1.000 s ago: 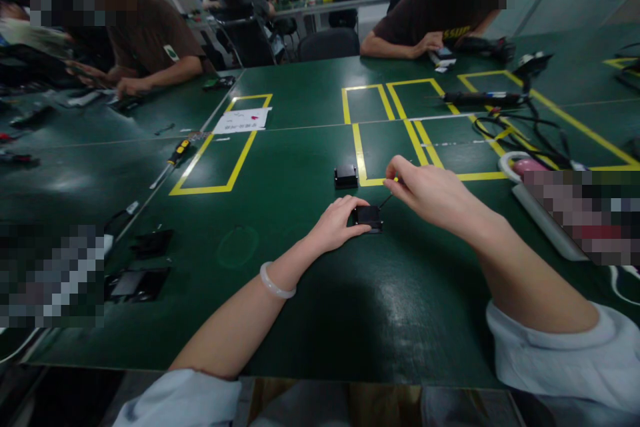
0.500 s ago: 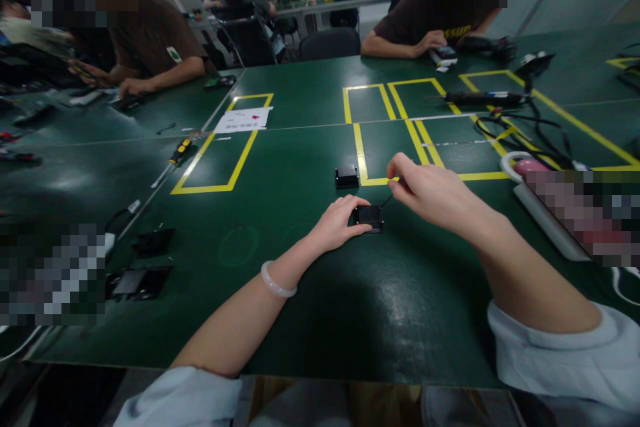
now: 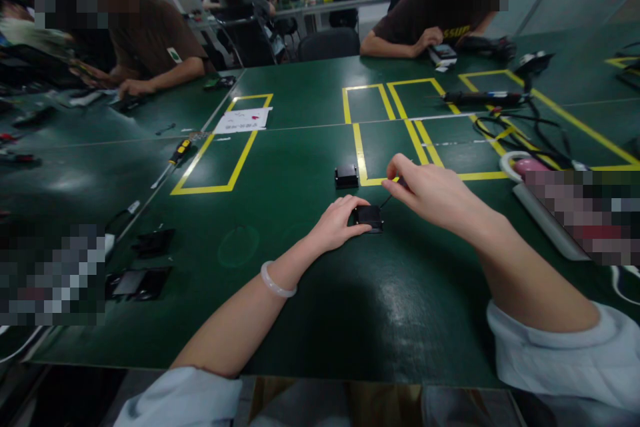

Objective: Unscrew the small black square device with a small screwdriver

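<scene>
My left hand (image 3: 336,223) pinches a black block (image 3: 369,215) on the green table (image 3: 300,320) as my right hand (image 3: 425,190) holds a thin tool (image 3: 386,201) at its corner; work looks unfinished (how much remains, I cannot tell), a second block (image 3: 347,177) untouched beyond.

Holding a little black box (image 3: 369,217) on the green table (image 3: 310,320) with the left hand (image 3: 337,223). Pinching a thin dark stick (image 3: 386,201) in the right hand (image 3: 420,190), slanting down to the box's far right corner. Wearing a white bracelet (image 3: 273,285) on the left arm (image 3: 233,323). Having another black box (image 3: 347,176) just past the first, near yellow tape (image 3: 370,182), and a screwdriver (image 3: 179,153) off to the left. Facing one person (image 3: 155,33) at the far left and another person (image 3: 425,20) at the far right, both in brown.
</scene>
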`<action>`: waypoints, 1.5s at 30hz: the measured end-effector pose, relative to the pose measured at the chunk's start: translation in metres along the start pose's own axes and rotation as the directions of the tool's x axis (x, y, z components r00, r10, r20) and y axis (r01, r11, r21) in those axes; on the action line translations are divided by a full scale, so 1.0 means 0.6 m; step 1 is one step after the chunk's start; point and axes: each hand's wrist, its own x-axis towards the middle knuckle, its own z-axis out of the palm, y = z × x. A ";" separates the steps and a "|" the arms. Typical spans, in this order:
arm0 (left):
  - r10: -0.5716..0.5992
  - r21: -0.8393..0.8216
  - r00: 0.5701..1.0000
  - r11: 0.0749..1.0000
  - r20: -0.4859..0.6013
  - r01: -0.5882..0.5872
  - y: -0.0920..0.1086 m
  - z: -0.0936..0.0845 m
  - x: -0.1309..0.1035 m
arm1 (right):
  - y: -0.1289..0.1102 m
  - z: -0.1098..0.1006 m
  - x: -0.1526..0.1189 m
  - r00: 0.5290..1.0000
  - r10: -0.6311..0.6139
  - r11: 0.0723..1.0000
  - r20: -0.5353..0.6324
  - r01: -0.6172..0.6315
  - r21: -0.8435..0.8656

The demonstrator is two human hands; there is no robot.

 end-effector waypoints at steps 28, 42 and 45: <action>-0.004 0.006 1.000 1.000 -0.006 0.004 0.002 0.000 0.000 | 0.000 0.002 0.000 1.000 -0.002 0.999 0.009 0.003 -0.034; -0.011 -0.004 1.000 1.000 0.005 0.011 0.002 -0.001 0.000 | 0.010 0.003 0.001 0.998 -0.037 0.998 -0.059 0.034 -0.046; -0.016 0.003 1.000 1.000 0.005 0.016 0.002 -0.001 0.000 | 0.008 0.002 0.001 0.998 -0.023 0.997 -0.062 0.019 -0.075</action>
